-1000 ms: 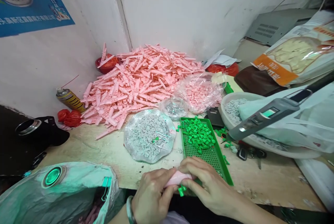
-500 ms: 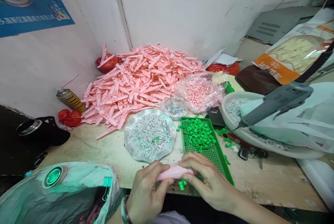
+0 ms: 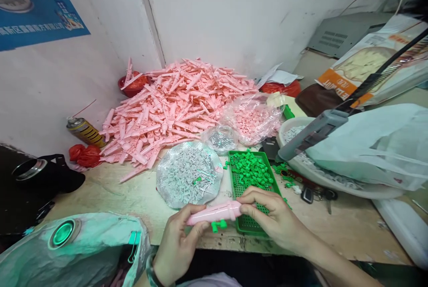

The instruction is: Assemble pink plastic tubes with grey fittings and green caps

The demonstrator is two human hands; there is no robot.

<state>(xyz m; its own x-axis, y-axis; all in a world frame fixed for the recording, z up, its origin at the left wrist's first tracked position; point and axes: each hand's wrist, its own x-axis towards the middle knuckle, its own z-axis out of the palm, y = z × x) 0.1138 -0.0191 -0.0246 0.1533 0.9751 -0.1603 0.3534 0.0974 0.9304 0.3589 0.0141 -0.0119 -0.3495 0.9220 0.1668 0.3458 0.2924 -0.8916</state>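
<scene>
Pink tube (image 3: 216, 214) is up in the air over the near edge of the worktop (image 3: 117, 198), lying roughly level, left of the green tray (image 3: 252, 227). Left hand (image 3: 177, 244) pinches its left end, thumb below; right hand (image 3: 270, 213) grips the right end just past the collar. Both grasps look firm.

Progress: a green fitting (image 3: 219, 225) juts from the tube's near underside. Reads as attached, but can't tell from here whether it's fully seated or fastened. I'd call this piece part done at least.

Backlog is big. Far side carries a heap of pink parts (image 3: 174, 113); no green on any I can make out. Green fittings fill the tray's far half, its near part mostly bare mesh. Left of it, a silvery dish (image 3: 185, 178) holds grey bits, metal pins and one green piece. Near left, an open bag (image 3: 23, 238) has some pinkish parts inside (image 3: 117, 276), maybe finished ones; too dim to confirm. Grey corded tool (image 3: 314, 133) hangs at right, neither hand on it.
</scene>
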